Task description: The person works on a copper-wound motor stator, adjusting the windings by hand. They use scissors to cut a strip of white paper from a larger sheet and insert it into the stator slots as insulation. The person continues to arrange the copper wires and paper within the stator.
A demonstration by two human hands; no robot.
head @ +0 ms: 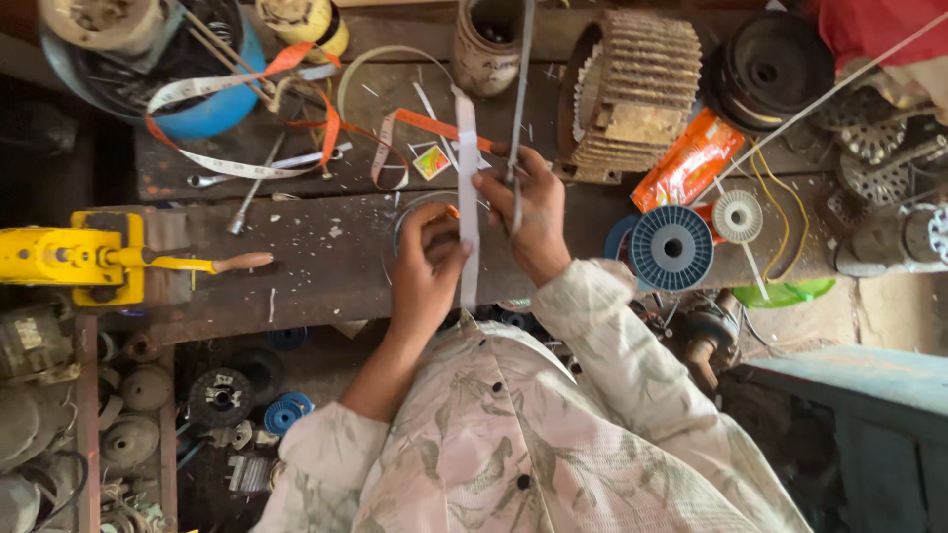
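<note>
Two hands work over the bench: left hand (427,259) pinches the white strip (467,188) flat & tight, right hand (528,212) grips the scissors (517,148) w/ blades square to it, so the cut should go straight.

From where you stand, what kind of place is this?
Probably a small motor repair or winding workshop. A finned motor housing lies on the worn wooden bench, beside a blue wire spool and a yellow hand-cranked machine.

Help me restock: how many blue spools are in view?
3: a large blue spool on the bench beside the right hand, two small ones below the bench. More may be hidden.
</note>
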